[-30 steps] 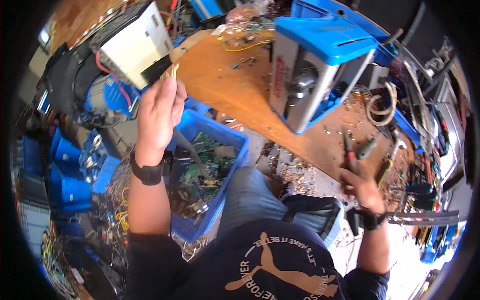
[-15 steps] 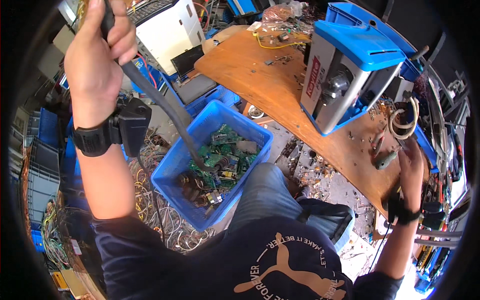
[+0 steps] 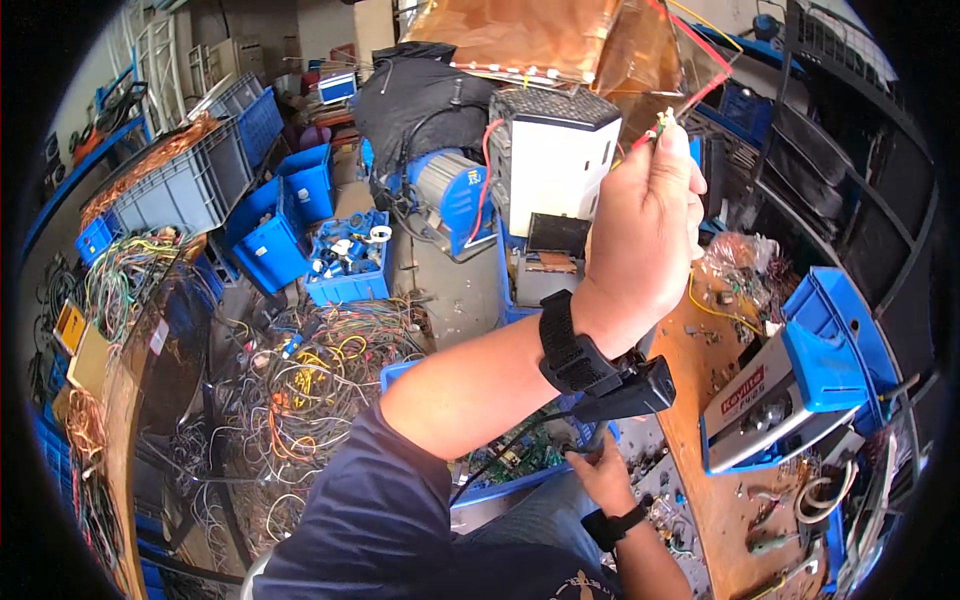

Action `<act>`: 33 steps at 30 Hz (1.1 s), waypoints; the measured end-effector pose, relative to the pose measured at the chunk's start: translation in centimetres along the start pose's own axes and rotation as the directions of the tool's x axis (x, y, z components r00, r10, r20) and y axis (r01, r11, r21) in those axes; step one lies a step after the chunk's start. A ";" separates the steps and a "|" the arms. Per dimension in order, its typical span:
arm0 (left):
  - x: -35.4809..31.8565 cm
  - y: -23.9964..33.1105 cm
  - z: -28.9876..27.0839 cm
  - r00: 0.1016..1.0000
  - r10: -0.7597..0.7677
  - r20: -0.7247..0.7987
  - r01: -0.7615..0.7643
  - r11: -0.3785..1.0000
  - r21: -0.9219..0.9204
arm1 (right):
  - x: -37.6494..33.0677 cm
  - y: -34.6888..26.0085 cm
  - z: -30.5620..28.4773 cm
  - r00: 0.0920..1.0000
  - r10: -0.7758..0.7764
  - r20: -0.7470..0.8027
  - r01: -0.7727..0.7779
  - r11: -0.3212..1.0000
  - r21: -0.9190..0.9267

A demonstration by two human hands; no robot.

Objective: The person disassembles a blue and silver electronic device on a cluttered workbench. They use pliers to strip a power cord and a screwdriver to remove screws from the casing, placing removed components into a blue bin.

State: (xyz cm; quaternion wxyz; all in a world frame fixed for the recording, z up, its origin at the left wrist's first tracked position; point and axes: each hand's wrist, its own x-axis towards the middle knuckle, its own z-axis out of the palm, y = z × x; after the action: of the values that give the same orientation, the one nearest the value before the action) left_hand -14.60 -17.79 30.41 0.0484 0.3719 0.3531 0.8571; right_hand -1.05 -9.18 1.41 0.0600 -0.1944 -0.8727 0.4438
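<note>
My left hand (image 3: 650, 215) is raised in front of me, closed in a fist. Out of its top, beside the thumb, stick the bared, thin coloured wire ends of a black cable (image 3: 663, 124). My left forearm hides most of the cable's length. Lower down, my right hand (image 3: 605, 480) is closed around what looks like a lower stretch of the cable, over the right side of a blue crate (image 3: 490, 492). Green circuit boards (image 3: 530, 452) lie in that crate, partly covered by my arm and a strapped-on black device.
On the wooden table (image 3: 690, 400) at right stand a blue-topped metal case (image 3: 785, 395) and a green-handled tool (image 3: 772, 543). Tangled wires (image 3: 310, 385) heap on the floor at left. Beyond are a blue motor (image 3: 450, 195), a white box (image 3: 555, 170) and blue bins (image 3: 265, 240).
My left hand has swung right with the cable, whose wire ends now show. My right hand has left the tools on the table and come to the crate. The view has shifted left.
</note>
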 end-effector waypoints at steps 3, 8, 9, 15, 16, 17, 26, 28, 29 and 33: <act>0.2 1.6 -0.7 0.999 -0.025 -0.020 0.024 0.999 -0.035 | 0.7 2.2 0.9 1.000 0.027 0.010 -0.028 1.000 0.015; 1.0 3.9 -4.5 0.994 0.073 -0.080 -0.073 0.997 0.006 | 1.1 2.0 1.0 0.992 -0.063 -0.108 0.067 0.997 0.029; 1.5 4.1 -6.2 0.991 0.031 -0.127 -0.033 0.999 -0.016 | 1.1 1.5 0.5 0.988 -0.087 -0.130 0.091 0.996 0.024; 1.1 4.7 -23.4 0.933 -0.244 -0.263 0.268 0.962 0.059 | 1.4 -1.0 -1.8 0.968 -0.198 -0.157 0.184 0.978 -0.098; -0.3 4.4 -25.9 0.907 -0.236 -0.349 0.301 0.943 0.145 | 1.7 -1.6 -1.9 0.965 -0.203 -0.168 0.185 0.976 -0.113; -2.5 3.5 -25.9 0.852 -0.063 -0.519 0.287 0.886 0.365 | 1.9 -2.0 -2.0 0.960 -0.228 -0.161 0.217 0.973 -0.082; -17.2 -8.3 -26.2 0.987 -0.158 -0.017 0.030 0.083 0.996 | 3.3 -4.3 -1.9 0.978 -0.206 -0.045 0.209 0.973 0.097; -17.1 -9.8 -24.6 0.971 -0.239 0.011 0.017 0.113 0.993 | 3.0 -3.8 -1.8 0.976 -0.219 -0.015 0.220 0.971 0.097; -16.7 -10.6 -24.0 0.960 -0.280 0.027 0.008 0.126 0.992 | 2.7 -3.6 -2.0 0.974 -0.227 -0.004 0.227 0.971 0.082; -14.7 -12.4 -23.6 0.956 -0.275 0.102 -0.062 0.150 0.987 | 1.5 -5.4 -3.8 0.969 -0.237 0.069 0.235 0.971 0.037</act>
State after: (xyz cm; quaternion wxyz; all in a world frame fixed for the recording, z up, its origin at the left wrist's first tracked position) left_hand -22.16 -27.03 2.39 -0.0979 0.3954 0.8394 0.3599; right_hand -2.95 -8.61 7.86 0.0832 -0.0719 -0.8849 0.4527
